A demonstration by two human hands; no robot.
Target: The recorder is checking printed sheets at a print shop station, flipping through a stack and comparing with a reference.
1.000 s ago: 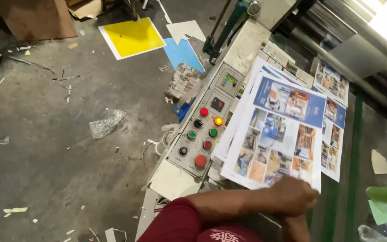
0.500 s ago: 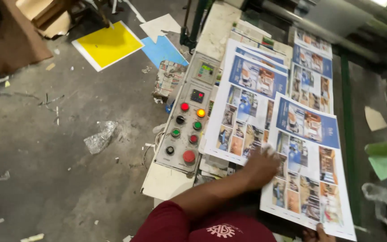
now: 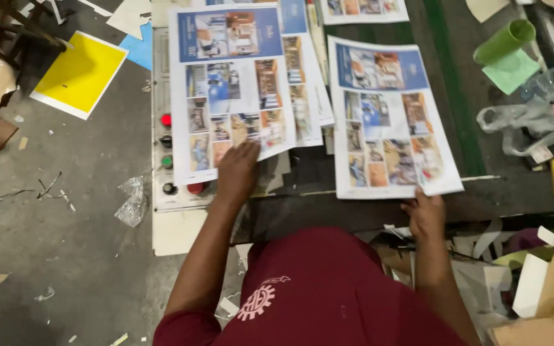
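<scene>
We press the left hand (image 3: 237, 172) flat, fingers open, on one printed sheet (image 3: 229, 90) while the right hand (image 3: 424, 214), fingers closed on its edge, squares the other printed sheet (image 3: 389, 115) gently on the bench (image 3: 501, 192).

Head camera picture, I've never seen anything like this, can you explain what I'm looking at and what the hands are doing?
This is one view from a camera worn on a person's head, looking down at their own arms. The left hand presses flat on a printed sheet of photos that lies over a control panel with red, green and black buttons. The right hand holds the near edge of a second printed sheet on the dark bench. A green roll lies further off, and a yellow sheet lies on the floor.
</scene>
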